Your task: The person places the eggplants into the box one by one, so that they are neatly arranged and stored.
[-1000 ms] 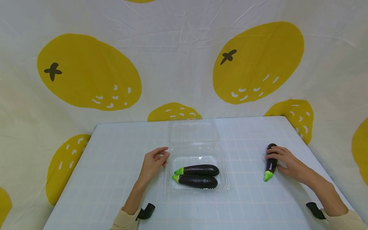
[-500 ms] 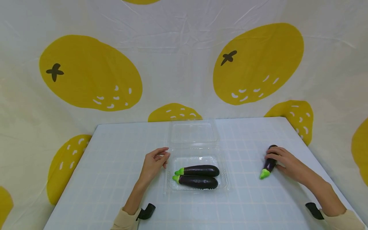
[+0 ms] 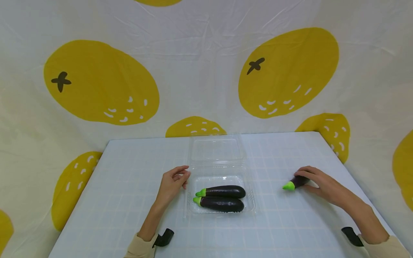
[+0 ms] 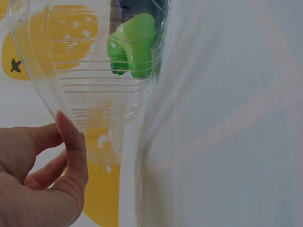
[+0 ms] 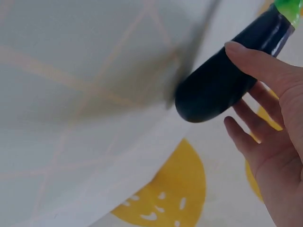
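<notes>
A dark purple eggplant (image 3: 301, 180) with a bright green cap is held by my right hand (image 3: 324, 184) on the right side of the table. Its cap points left toward the container, and the right wrist view shows thumb and fingers on either side of the eggplant (image 5: 213, 85). Two more eggplants (image 3: 222, 204) lie side by side in the clear plastic container (image 3: 251, 211), caps to the left. The container's lid (image 3: 217, 148) is folded back behind it. My left hand (image 3: 172, 182) pinches the container's left rim; in the left wrist view, the fingertips of the left hand (image 4: 57, 175) meet the clear edge.
A pale checked cloth covers the table (image 3: 135, 161). Behind it hangs a white cloth (image 3: 200, 71) printed with large yellow fruit, close to the back edge. The stretch of table between the container and my right hand shows bare cloth.
My right hand has turned the eggplant so that its green cap swings from pointing toward me to pointing left. The left hand and the container have stayed put.
</notes>
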Action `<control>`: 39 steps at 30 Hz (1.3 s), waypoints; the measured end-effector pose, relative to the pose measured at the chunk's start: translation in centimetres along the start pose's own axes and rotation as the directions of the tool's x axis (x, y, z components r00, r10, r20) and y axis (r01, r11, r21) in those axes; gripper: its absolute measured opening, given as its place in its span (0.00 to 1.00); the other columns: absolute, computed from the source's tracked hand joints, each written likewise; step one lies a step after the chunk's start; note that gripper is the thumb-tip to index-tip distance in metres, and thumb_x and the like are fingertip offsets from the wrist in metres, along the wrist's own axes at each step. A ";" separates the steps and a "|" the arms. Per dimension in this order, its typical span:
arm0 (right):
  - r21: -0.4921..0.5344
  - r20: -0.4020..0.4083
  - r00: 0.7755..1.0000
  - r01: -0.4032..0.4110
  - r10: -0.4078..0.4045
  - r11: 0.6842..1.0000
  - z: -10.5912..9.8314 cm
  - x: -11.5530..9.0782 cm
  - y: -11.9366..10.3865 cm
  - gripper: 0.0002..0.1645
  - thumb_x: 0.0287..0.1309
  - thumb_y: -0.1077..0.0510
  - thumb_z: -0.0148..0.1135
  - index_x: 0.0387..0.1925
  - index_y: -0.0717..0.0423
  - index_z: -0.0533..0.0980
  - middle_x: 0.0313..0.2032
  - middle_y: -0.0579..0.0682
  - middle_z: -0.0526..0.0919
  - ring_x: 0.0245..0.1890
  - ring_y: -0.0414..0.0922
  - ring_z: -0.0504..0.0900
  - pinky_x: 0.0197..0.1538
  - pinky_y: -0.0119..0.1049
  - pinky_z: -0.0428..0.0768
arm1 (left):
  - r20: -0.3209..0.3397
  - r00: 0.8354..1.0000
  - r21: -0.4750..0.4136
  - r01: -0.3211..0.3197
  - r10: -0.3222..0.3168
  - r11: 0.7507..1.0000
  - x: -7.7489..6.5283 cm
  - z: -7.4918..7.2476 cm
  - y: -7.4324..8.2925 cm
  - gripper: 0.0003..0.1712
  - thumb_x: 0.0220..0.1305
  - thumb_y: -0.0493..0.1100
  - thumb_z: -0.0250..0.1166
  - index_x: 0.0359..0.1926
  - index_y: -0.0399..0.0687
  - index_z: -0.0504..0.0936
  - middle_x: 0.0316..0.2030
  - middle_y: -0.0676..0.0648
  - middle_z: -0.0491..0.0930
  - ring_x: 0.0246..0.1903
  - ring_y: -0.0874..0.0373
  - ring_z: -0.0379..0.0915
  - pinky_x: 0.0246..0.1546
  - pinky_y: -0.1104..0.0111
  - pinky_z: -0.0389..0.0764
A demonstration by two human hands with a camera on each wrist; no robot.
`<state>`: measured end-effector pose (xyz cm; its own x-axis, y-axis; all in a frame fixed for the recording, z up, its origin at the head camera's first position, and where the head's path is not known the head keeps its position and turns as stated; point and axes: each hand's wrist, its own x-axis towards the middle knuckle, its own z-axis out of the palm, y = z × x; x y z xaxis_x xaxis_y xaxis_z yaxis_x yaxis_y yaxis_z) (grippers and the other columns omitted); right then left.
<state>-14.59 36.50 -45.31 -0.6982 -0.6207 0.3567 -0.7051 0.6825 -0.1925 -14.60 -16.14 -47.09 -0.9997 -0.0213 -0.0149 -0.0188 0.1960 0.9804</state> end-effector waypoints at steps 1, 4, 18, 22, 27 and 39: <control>0.001 0.011 1.000 -0.021 0.021 1.000 -0.1 0.1 -0.1 0.38 0.34 0.73 0.83 0.52 0.57 0.81 0.51 0.52 0.80 0.50 0.44 0.74 0.63 0.09 0.52 | 0.000 1.000 0.000 -0.001 0.001 1.000 0.0 0.0 0.0 0.21 0.69 0.39 0.69 0.59 0.34 0.82 0.41 0.40 0.82 0.22 0.58 0.76 0.29 0.70 0.80; 0.010 0.040 0.996 -0.078 0.077 0.997 -0.4 0.3 -0.5 0.36 0.38 0.70 0.83 0.53 0.56 0.81 0.51 0.50 0.81 0.48 0.45 0.77 0.60 0.09 0.55 | 0.001 1.000 -0.001 -0.003 0.003 1.000 0.0 0.0 -0.1 0.21 0.69 0.39 0.69 0.59 0.34 0.82 0.41 0.39 0.82 0.22 0.58 0.76 0.28 0.70 0.80; 0.084 -0.016 0.993 -0.114 0.116 0.990 -0.6 1.1 -2.2 0.36 0.41 0.66 0.84 0.56 0.52 0.81 0.48 0.46 0.82 0.43 0.42 0.79 0.53 0.10 0.67 | 0.003 1.000 -0.004 -0.001 0.001 1.000 0.1 0.0 -0.1 0.21 0.69 0.40 0.69 0.59 0.34 0.82 0.41 0.40 0.82 0.22 0.58 0.76 0.28 0.70 0.80; 0.088 -0.028 0.992 -0.123 0.125 0.989 -0.7 1.4 -2.6 0.36 0.41 0.65 0.84 0.56 0.51 0.81 0.47 0.45 0.83 0.43 0.43 0.80 0.53 0.10 0.67 | 0.007 1.000 -0.004 -0.001 0.001 1.000 0.0 0.0 -0.1 0.21 0.70 0.40 0.69 0.59 0.35 0.82 0.41 0.40 0.82 0.22 0.58 0.76 0.29 0.70 0.80; 0.096 -0.049 0.991 -0.119 0.124 0.988 -0.6 1.7 -3.2 0.37 0.40 0.65 0.84 0.56 0.51 0.81 0.47 0.44 0.83 0.43 0.44 0.81 0.53 0.11 0.68 | 0.004 1.000 -0.003 0.000 0.000 1.000 0.0 -0.1 -0.1 0.21 0.70 0.40 0.69 0.59 0.35 0.82 0.41 0.40 0.82 0.22 0.58 0.76 0.28 0.70 0.80; 0.180 -0.094 0.989 -0.100 0.118 0.979 -0.3 2.7 -3.9 0.38 0.35 0.69 0.84 0.54 0.59 0.81 0.46 0.47 0.83 0.42 0.40 0.83 0.49 0.16 0.76 | 0.009 1.000 -0.006 -0.012 0.012 1.000 0.1 0.0 -0.2 0.21 0.69 0.40 0.69 0.59 0.34 0.82 0.41 0.39 0.82 0.22 0.58 0.76 0.28 0.71 0.80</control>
<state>-13.65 32.24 -43.32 -0.7618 -0.4967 0.4158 -0.6426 0.6605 -0.3884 -14.69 -16.19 -47.27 -0.9999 -0.0100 -0.0051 -0.0069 0.1908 0.9816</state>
